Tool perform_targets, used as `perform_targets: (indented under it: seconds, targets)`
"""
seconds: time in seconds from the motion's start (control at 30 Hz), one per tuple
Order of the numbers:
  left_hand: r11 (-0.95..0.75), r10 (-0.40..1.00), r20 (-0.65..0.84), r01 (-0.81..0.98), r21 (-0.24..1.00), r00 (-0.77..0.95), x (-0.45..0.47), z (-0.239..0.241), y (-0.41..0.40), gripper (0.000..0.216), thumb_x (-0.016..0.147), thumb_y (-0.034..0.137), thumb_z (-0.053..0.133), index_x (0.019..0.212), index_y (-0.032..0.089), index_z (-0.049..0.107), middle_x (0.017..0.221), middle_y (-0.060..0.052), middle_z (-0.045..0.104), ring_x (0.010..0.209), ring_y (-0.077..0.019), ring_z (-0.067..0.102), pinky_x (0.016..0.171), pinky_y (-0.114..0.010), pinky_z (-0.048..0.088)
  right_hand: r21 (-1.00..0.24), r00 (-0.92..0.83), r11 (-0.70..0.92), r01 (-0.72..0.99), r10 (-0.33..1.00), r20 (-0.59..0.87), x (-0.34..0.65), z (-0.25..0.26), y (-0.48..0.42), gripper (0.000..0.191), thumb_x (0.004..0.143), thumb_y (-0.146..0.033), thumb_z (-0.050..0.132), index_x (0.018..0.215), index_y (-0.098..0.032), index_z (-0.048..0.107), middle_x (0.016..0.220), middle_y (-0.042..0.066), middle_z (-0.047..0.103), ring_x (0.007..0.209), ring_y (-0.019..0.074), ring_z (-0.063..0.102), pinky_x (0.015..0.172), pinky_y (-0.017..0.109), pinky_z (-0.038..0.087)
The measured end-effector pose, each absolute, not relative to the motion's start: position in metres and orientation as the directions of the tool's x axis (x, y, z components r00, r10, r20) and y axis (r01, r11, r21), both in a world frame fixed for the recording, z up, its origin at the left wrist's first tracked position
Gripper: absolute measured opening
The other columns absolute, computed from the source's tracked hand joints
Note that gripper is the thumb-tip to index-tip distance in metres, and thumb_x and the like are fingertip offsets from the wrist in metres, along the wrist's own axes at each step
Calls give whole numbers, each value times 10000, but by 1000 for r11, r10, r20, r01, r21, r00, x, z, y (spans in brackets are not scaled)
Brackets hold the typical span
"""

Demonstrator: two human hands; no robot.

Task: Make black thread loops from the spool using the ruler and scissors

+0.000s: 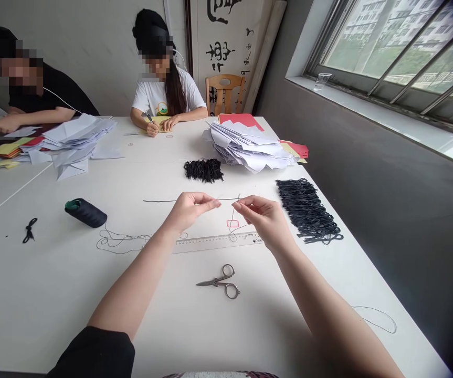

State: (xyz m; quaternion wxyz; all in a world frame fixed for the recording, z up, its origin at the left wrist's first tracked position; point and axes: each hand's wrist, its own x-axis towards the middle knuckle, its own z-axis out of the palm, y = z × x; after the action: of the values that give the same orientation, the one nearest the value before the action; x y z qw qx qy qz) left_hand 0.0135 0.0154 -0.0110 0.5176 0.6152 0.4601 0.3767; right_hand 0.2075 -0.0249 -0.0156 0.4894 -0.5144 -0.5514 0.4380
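Observation:
Above the table my left hand (pixel 195 207) and my right hand (pixel 263 215) face each other, a small gap between them. Both pinch black thread (pixel 230 199), which runs taut across the gap; a loose end hangs below the right fingertips. A clear ruler (pixel 214 240) lies under the hands, beside a small red-outlined rectangle (pixel 232 223). Loose thread loops (pixel 122 241) lead left to a black thread spool (pixel 86 212) on its side. Nearer me rest metal scissors (pixel 220 282), blades pointing left.
Bundles of black cord loops lie at the right (pixel 308 210) and farther back (pixel 203 170). Behind them is a stack of white papers (pixel 250 144). A small black knotted cord (pixel 30 231) lies far left. Two people sit across the table, one writing, near more papers (pixel 72 139).

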Motion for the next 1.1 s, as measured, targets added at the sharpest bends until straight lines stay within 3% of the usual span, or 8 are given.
perform_targets:
  seconds: [0.07,0.17,0.27,0.37,0.57,0.83,1.1]
  targets:
    - [-49,981,52,-23,999,186,23,-17,15,257,732,428,769,808,183,763,918,-75,754,976,-208,658,975,-361,438,-990,14,105,100,994,106,206,-16,-26,356,716,-500,755,745,-153,678,560,-19,489,513,72,351,465,225,258]
    - [101,978,-37,-313,944,204,37,-26,11,236,724,401,781,804,181,752,957,-67,752,972,-183,664,989,-351,435,-986,24,141,83,989,144,201,-20,-27,342,711,-488,764,743,-157,686,661,16,570,548,85,408,487,236,306]
    - [273,945,-156,-429,861,288,48,-30,3,234,695,384,812,803,185,752,888,-42,746,881,-158,675,932,-339,471,-975,76,200,96,975,207,198,-25,-27,298,735,-467,752,780,-175,715,766,36,598,607,104,474,547,259,385]
    - [291,948,-178,-487,824,265,55,-28,-6,224,682,363,828,807,190,763,805,-21,730,779,-129,663,864,-308,495,-947,126,263,184,949,288,196,-26,-28,229,758,-423,745,778,-196,731,718,12,536,616,106,459,566,265,394]
    - [271,945,-125,-513,814,301,55,-19,-12,236,647,347,855,806,185,792,851,-31,742,760,-104,638,838,-266,502,-928,134,354,114,920,368,194,-16,-36,181,798,-374,718,765,-196,705,760,20,550,657,115,521,571,267,429]
    - [266,936,-110,-467,843,333,48,-10,-10,256,569,292,900,780,188,797,829,-40,755,801,-145,672,900,-328,517,-958,99,281,-53,956,275,195,-5,-41,229,760,-386,760,728,-176,674,707,0,560,557,71,458,482,222,375]
    - [239,938,-111,-378,894,329,45,-6,-11,268,583,334,891,767,177,776,758,-33,742,709,-149,680,865,-374,539,-957,121,287,-42,952,280,200,3,-43,215,790,-387,731,733,-186,681,727,11,583,558,74,457,493,230,406]
